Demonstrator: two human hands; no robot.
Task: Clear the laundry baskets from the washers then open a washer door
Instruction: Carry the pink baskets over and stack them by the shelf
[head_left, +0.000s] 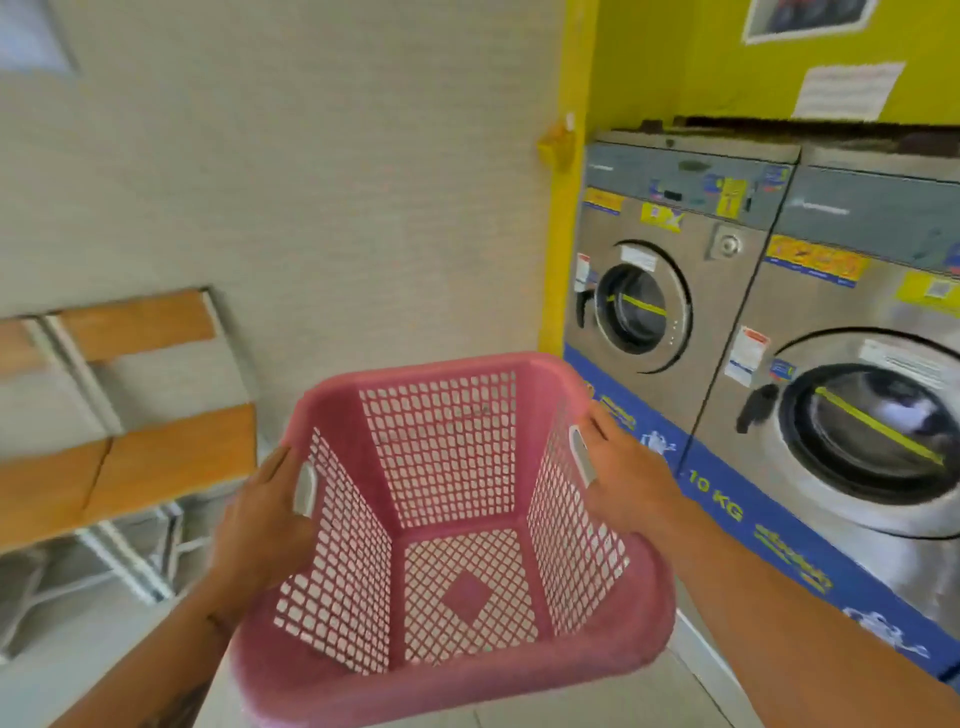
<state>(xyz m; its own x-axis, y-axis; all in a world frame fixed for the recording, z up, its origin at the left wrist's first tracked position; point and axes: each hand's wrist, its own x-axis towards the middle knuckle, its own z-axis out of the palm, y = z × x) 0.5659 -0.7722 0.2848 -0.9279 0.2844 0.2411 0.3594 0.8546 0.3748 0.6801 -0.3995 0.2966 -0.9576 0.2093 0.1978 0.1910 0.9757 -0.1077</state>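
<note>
I hold an empty pink lattice laundry basket (452, 670) in the air in front of me, its open top facing me. My left hand (262, 519) grips its left handle slot and my right hand (626, 483) grips its right handle slot. Two steel front-loading washers stand along the right wall: the far washer (675, 291) and the near washer (857, 364). Their round glass doors, the far door (641, 309) and the near door (872, 431), are both closed. No basket rests on the washer tops in this view.
A wooden-slat bench (130, 457) with a white metal frame stands against the beige wall on the left. A yellow column (563, 234) marks the corner beside the far washer. Pale floor lies under the basket between bench and washers.
</note>
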